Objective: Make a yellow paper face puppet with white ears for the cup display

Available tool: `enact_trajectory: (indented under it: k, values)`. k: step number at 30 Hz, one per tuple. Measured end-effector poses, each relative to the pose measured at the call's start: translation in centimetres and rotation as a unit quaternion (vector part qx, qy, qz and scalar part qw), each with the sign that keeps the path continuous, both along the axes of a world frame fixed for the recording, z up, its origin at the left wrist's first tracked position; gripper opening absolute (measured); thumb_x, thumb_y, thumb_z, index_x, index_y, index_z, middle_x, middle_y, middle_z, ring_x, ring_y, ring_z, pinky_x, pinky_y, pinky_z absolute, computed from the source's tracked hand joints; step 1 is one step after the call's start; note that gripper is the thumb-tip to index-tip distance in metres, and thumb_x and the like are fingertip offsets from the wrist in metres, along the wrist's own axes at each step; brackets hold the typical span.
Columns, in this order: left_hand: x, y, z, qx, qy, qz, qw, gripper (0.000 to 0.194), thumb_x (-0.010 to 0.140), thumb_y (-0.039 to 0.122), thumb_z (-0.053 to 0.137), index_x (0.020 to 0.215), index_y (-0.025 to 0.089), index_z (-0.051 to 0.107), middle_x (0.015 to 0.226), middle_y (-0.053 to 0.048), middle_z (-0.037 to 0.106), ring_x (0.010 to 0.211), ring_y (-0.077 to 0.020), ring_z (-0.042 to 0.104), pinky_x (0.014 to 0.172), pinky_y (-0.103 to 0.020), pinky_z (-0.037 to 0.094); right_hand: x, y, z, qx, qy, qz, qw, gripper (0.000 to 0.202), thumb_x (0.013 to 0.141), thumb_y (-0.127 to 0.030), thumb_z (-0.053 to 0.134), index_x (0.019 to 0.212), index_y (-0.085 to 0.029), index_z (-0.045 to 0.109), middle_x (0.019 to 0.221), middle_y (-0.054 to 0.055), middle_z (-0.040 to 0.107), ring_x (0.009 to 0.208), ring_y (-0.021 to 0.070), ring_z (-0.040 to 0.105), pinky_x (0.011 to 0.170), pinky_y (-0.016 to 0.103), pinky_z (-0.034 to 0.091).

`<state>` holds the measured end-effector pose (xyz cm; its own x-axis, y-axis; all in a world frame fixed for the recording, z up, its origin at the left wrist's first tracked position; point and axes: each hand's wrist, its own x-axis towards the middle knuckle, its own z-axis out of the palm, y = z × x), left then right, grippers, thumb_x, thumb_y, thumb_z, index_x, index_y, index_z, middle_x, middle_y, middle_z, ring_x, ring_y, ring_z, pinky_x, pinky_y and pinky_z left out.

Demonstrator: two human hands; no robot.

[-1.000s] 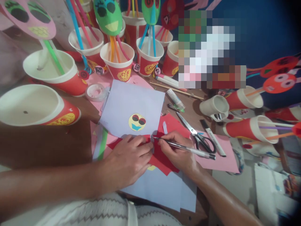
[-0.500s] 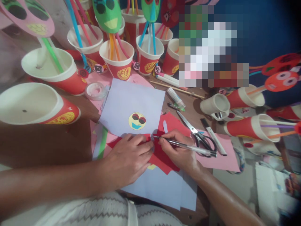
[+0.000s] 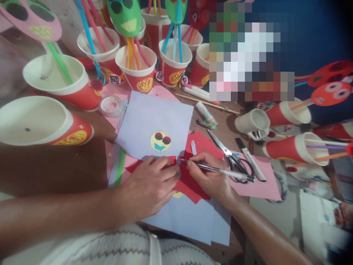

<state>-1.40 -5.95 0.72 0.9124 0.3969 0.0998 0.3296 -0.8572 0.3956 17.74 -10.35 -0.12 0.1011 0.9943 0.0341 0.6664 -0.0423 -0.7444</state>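
Observation:
My right hand (image 3: pixel 211 175) grips a pen (image 3: pixel 220 170), clear-barrelled and dark at both ends. Its tip touches a small lilac paper piece (image 3: pixel 178 162) lying on red paper (image 3: pixel 193 187). From the left, my left hand (image 3: pixel 154 180) rests flat over the red paper, fingertips pressing at that small piece and partly hiding it. Just beyond the fingers, a round yellow face cutout (image 3: pixel 160 141) with dark red-lidded eyes and a blue mouth lies on a lilac sheet (image 3: pixel 157 110). Another lilac strip (image 3: pixel 193 148) sits on the red paper near my right hand.
Scissors (image 3: pixel 227 152) and a marker (image 3: pixel 250 160) lie to the right on pink paper (image 3: pixel 261 184). A glue stick (image 3: pixel 206 114) is behind them. Several red-and-white paper cups (image 3: pixel 136 79) with straws and paper faces line the back. An upright-looking wide cup (image 3: pixel 73 129) stands left.
The view has shifted very slightly. Both hands keep nearly the same place, with the pen tip still at the small lilac piece.

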Motion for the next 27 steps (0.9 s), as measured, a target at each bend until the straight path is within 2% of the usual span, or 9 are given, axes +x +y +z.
enact_trajectory:
  k: [14, 17, 20, 24, 27]
  values:
    - [0.03, -0.05, 0.06, -0.005, -0.007, 0.006, 1.000, 0.019, 0.088, 0.027, 0.050, 0.098, 0.017, 0.063, 0.101, -0.008, 0.065, 0.099, -0.0240, 0.049, 0.082, -0.040, 0.040, 0.01, 0.01, 0.06, -0.012, 0.025, -0.005, 1.000, 0.010, 0.079, -0.023, 0.059, 0.070, -0.019, 0.057, 0.058, -0.003, 0.063, 0.049, 0.0103, 0.056, 0.047, 0.020, 0.044]
    - [0.02, 0.01, 0.05, -0.006, -0.009, 0.005, 1.000, 0.018, 0.088, 0.026, 0.050, 0.096, 0.017, 0.063, 0.101, -0.008, 0.064, 0.098, -0.0237, 0.049, 0.080, -0.039, 0.040, 0.20, 0.05, -0.08, -0.014, 0.078, -0.016, 0.997, 0.009, 0.080, -0.023, 0.059, 0.072, -0.019, 0.057, 0.058, -0.003, 0.063, 0.051, 0.0114, 0.058, 0.049, 0.022, 0.046]
    - [0.01, 0.17, -0.01, -0.008, -0.007, -0.002, 1.000, 0.016, 0.087, 0.024, 0.050, 0.093, 0.017, 0.063, 0.101, -0.008, 0.064, 0.095, -0.0227, 0.049, 0.079, -0.038, 0.040, 0.47, 0.18, -0.30, -0.014, 0.178, -0.046, 0.983, 0.010, 0.082, -0.023, 0.058, 0.074, -0.019, 0.056, 0.059, -0.003, 0.063, 0.051, 0.0115, 0.060, 0.050, 0.022, 0.049]
    - [-0.03, 0.39, -0.13, -0.005, -0.017, -0.006, 1.000, 0.013, 0.086, 0.018, 0.051, 0.091, 0.018, 0.062, 0.103, -0.007, 0.063, 0.094, -0.0216, 0.050, 0.079, -0.037, 0.041, 0.62, 0.16, -0.57, 0.004, 0.266, -0.069, 0.961, 0.005, 0.086, -0.022, 0.053, 0.091, -0.020, 0.054, 0.067, -0.002, 0.066, 0.056, 0.0121, 0.063, 0.054, 0.024, 0.052]
    - [-0.08, 0.49, -0.19, 0.003, -0.033, -0.004, 0.999, 0.013, 0.085, 0.018, 0.052, 0.093, 0.018, 0.062, 0.105, -0.007, 0.063, 0.095, -0.0217, 0.050, 0.080, -0.037, 0.041, 0.62, -0.43, -0.69, 0.054, 0.241, -0.063, 0.967, 0.018, 0.091, -0.021, 0.046, 0.108, -0.023, 0.051, 0.081, 0.001, 0.067, 0.066, 0.0131, 0.064, 0.061, 0.028, 0.054]
